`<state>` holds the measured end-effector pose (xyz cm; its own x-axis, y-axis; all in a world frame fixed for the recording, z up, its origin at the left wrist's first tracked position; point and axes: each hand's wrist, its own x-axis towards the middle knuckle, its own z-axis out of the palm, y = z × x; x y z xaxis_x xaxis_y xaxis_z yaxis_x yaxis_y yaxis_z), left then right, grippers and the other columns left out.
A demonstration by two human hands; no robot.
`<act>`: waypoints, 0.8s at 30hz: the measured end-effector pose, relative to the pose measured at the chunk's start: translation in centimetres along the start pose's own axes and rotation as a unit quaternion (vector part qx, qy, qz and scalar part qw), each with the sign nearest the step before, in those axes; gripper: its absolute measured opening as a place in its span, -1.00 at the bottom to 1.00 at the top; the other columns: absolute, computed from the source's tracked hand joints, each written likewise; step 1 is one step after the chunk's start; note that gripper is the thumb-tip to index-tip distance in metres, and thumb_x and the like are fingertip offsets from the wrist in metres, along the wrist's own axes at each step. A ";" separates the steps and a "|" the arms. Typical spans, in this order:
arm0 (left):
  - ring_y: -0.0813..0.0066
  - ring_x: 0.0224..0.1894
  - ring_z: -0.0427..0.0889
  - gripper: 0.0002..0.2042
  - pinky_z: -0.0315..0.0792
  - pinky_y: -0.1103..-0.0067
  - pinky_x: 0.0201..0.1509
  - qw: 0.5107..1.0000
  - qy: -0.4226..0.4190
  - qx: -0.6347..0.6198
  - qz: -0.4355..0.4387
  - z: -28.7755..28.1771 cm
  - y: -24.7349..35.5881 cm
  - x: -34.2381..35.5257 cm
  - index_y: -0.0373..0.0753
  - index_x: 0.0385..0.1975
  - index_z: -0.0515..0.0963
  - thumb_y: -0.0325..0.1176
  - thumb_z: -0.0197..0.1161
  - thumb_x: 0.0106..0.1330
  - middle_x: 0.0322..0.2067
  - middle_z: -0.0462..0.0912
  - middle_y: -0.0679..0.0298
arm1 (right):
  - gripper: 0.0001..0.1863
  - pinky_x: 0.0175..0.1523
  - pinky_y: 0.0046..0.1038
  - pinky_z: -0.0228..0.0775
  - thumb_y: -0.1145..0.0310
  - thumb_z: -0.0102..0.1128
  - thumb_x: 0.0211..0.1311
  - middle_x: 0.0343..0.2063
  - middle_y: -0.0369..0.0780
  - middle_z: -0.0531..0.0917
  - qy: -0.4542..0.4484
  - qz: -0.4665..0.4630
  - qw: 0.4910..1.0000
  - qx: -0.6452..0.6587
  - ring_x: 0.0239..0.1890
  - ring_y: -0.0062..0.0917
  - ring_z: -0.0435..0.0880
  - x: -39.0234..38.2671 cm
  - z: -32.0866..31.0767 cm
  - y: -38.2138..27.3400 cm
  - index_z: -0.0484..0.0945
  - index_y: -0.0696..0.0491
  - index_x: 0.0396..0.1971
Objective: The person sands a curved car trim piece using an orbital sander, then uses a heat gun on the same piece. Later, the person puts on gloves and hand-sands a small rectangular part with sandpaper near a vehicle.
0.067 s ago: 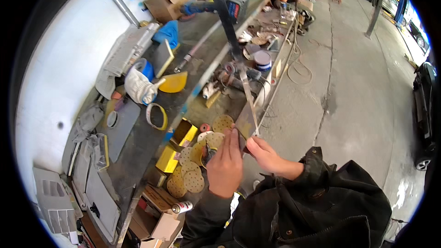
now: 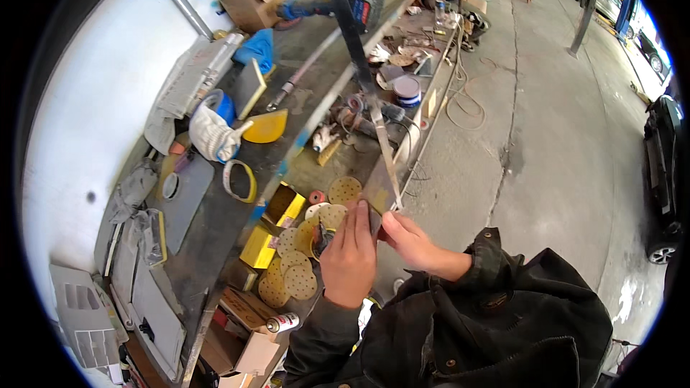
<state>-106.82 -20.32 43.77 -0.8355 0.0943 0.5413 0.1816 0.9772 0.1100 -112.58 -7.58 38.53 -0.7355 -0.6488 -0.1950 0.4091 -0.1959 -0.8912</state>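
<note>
Both my hands meet over the lower shelf's end, around a small dark grey flat piece (image 2: 374, 220) mostly hidden by fingers; whether it is sandpaper or a pad, I cannot make out. My left hand (image 2: 349, 266) lays its long fingers along the piece, pressed together. From the other side, my right hand (image 2: 417, 246) grips its edge, thumb up and fingers curled below. Beyond the fingertips, a brownish-grey flat surface (image 2: 379, 183) with yellowish marks runs beside a slanting metal strut (image 2: 384, 140). Perforated sanding discs (image 2: 299, 282) lie in a loose pile left of my left hand.
Yellow boxes (image 2: 260, 246) and a spray can (image 2: 282, 322) stand near the discs. The upper bench (image 2: 248, 172) carries a cordless tool (image 2: 334, 7), a white glove (image 2: 214, 136) and a yellow spreader (image 2: 265, 126). A lidded tin (image 2: 407, 91) sits farther along. Black car (image 2: 663, 179) at right.
The whole view shifts slightly left. My hands stay together on the flat piece, with the left fingertips a little lower against it.
</note>
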 end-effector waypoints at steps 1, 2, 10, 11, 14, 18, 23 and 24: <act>0.11 -0.01 0.68 -0.52 0.57 0.37 -0.01 1.000 0.014 -0.011 -0.014 0.7 0.1 -0.3 -0.41 0.14 0.46 -0.36 0.35 0.25 0.01 0.64 0.00 | -0.43 0.06 -0.49 0.35 -0.08 -0.16 0.54 -0.06 -0.21 0.60 -0.017 -0.013 0.998 0.056 -0.01 -0.53 0.54 0.3 0.0 0.1 0.46 0.18 0.04; 0.08 0.01 0.66 -0.51 0.56 0.34 0.01 1.000 0.003 -0.014 -0.012 1.1 0.3 -0.6 -0.40 0.14 0.46 -0.32 0.36 0.25 0.04 0.62 -0.02 | -0.45 0.00 -0.46 0.37 -0.09 -0.18 0.54 -0.09 -0.21 0.61 0.008 -0.006 0.991 0.135 -0.06 -0.52 0.55 0.5 0.1 0.3 0.47 0.17 -0.01; 0.00 0.23 0.45 -0.51 0.36 0.18 0.23 0.999 -0.013 -0.048 -0.001 2.9 1.1 -2.1 -0.27 0.14 0.51 -0.28 0.38 0.20 0.22 0.49 0.03 | -0.44 0.23 -0.25 0.43 0.09 -0.30 0.46 0.07 -0.10 0.62 0.122 0.002 0.946 0.302 0.11 -0.28 0.61 0.3 -1.6 -1.1 0.43 0.21 0.16; 0.01 0.25 0.43 -0.53 0.34 0.18 0.24 0.999 -0.013 -0.038 0.009 3.1 1.0 -2.3 -0.27 0.13 0.51 -0.33 0.35 0.20 0.23 0.48 0.04 | -0.44 0.25 -0.22 0.42 0.09 -0.30 0.45 0.07 -0.10 0.63 0.109 -0.020 0.943 0.313 0.13 -0.28 0.61 0.4 -2.0 -1.1 0.44 0.22 0.15; 0.02 0.20 0.49 -0.58 0.37 0.21 0.20 0.999 -0.010 -0.029 0.029 3.8 0.7 -2.9 -0.29 0.10 0.54 -0.58 0.19 0.18 0.19 0.52 0.05 | -0.65 -0.09 -0.42 0.47 0.19 -0.06 0.40 -0.24 -0.22 0.66 0.178 -0.009 0.941 0.287 -0.19 -0.52 0.63 0.6 -3.0 -0.6 0.55 0.16 -0.12; 0.01 -0.05 0.65 -0.71 0.51 0.36 -0.02 0.995 0.027 -0.091 -0.043 3.9 -0.2 -4.2 -0.32 0.00 0.58 -0.53 0.18 0.29 0.00 0.65 0.02 | -0.80 -0.38 -0.58 0.33 0.29 0.11 0.35 -0.52 -0.38 0.58 0.214 -0.062 0.950 0.218 -0.47 -0.72 0.52 -0.1 -4.2 -0.1 0.61 0.08 -0.38; 0.37 -0.15 0.65 -0.73 0.47 0.55 -0.08 0.849 0.012 -0.377 -0.369 4.1 -1.5 -5.4 -0.46 -0.04 0.54 -0.34 0.19 0.45 -0.10 0.69 0.10 | -0.75 -0.22 -0.54 0.52 0.31 0.08 0.37 -0.33 -0.32 0.70 0.219 -0.112 0.949 0.199 -0.32 -0.66 0.66 -1.2 -5.4 0.3 0.63 0.14 -0.15; 0.43 -0.14 0.64 -0.73 0.46 0.56 -0.06 0.800 0.035 -0.461 -0.383 4.7 -1.7 -5.3 -0.46 -0.05 0.54 -0.35 0.19 0.45 -0.10 0.69 0.12 | -0.75 -0.20 -0.54 0.52 0.32 0.09 0.37 -0.31 -0.31 0.71 0.241 -0.108 0.946 0.187 -0.30 -0.65 0.67 -1.4 -5.7 0.5 0.63 0.15 -0.13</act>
<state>-105.18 -21.58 36.78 -0.8593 -0.5075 0.0637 -0.0370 0.1858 0.9819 -114.41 -2.59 36.07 -0.9479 -0.1711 -0.2688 0.3170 -0.5900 -0.7426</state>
